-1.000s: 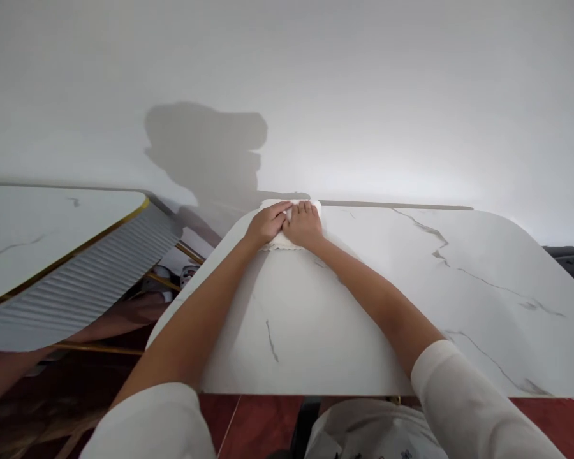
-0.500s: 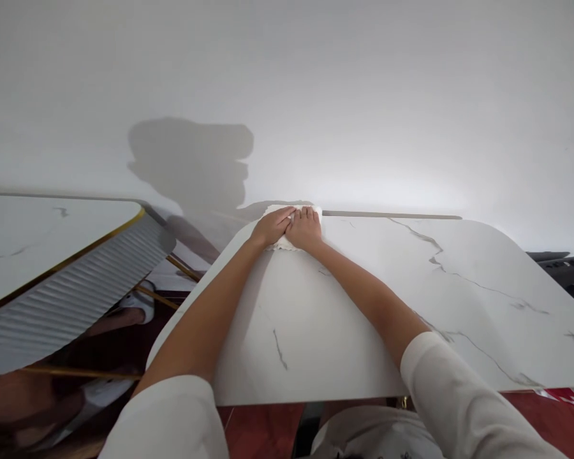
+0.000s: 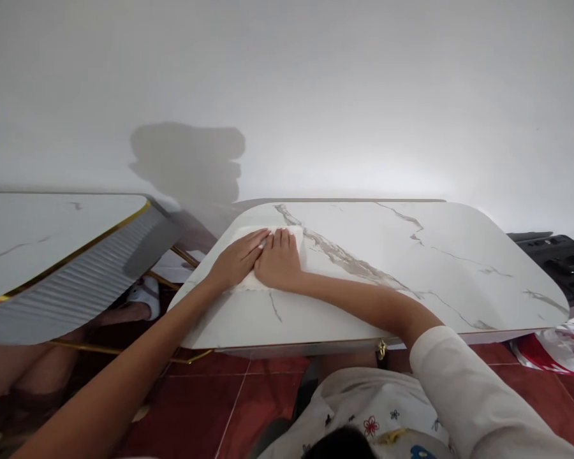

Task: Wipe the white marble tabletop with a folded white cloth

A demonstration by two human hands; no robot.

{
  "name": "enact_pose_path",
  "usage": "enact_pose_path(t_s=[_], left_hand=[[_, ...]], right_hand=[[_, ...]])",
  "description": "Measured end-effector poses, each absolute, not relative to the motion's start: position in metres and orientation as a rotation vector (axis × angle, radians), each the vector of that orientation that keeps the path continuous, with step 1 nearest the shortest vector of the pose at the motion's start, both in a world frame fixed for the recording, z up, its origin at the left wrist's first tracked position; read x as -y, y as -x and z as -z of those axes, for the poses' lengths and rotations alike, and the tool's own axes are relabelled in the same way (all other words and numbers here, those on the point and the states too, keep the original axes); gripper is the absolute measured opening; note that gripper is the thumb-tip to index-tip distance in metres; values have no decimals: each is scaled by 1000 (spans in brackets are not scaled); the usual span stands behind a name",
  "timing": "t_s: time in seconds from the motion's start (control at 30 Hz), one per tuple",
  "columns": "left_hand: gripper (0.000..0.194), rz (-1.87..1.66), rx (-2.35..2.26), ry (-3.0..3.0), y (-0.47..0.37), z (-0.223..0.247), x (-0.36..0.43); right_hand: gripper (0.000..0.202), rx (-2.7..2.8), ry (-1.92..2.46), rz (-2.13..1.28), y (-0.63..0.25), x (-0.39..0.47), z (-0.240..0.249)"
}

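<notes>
A white cloth (image 3: 294, 236), perhaps a thick wipe, lies flat on a white marble-patterned table (image 3: 344, 312), toward its left end. My left hand (image 3: 236, 260) rests on the cloth with its fingers stretched out, pointing away and to the right. Beside it, touching it, my right hand (image 3: 280, 260) lies flat with fingers extended forward. Both palms press down on the cloth and cover much of its middle. Grey-brown veins run across the tabletop to the right of my hands.
On the left stands a similar table (image 3: 62, 255) with gold trim and a ribbed side; a person's legs and shoe (image 3: 146, 296) show beneath it. A white wall (image 3: 344, 95) rises behind. At the right are a black appliance (image 3: 562, 261) and a red-and-white plastic bag (image 3: 555, 350).
Both hands and the cloth have come from the table's back edge nearer to me and a little left. My view has tilted, showing more of the floor and my lap.
</notes>
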State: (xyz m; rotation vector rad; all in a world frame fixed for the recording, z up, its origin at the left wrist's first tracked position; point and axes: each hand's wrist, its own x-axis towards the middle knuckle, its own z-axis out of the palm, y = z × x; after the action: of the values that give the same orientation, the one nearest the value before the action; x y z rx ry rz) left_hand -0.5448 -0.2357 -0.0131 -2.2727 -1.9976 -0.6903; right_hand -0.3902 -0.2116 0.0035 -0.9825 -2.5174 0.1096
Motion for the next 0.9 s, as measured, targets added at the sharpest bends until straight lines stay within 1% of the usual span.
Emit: enact_pose_path(t_s=[0.23, 0.37, 0.47, 0.67, 0.83, 0.9], left_hand=[[55, 604, 2052, 2147, 519, 19, 310], [55, 580, 2063, 2129, 491, 19, 326], [55, 549, 2069, 2119, 466, 18, 326], [55, 605, 2159, 2106, 440, 10, 288], [54, 803, 2169, 2100, 451, 4, 228], [52, 828, 2173, 2098, 458, 3, 204]], right_hand=[[60, 2645, 812, -192, 366, 266, -2], [56, 2672, 774, -204, 343, 275, 2], [57, 2666, 735, -165, 320, 275, 4], [58, 2643, 762, -69, 301, 244, 8], [56, 2620, 793, -17, 319, 184, 10], [56, 2633, 800, -28, 328, 157, 8]])
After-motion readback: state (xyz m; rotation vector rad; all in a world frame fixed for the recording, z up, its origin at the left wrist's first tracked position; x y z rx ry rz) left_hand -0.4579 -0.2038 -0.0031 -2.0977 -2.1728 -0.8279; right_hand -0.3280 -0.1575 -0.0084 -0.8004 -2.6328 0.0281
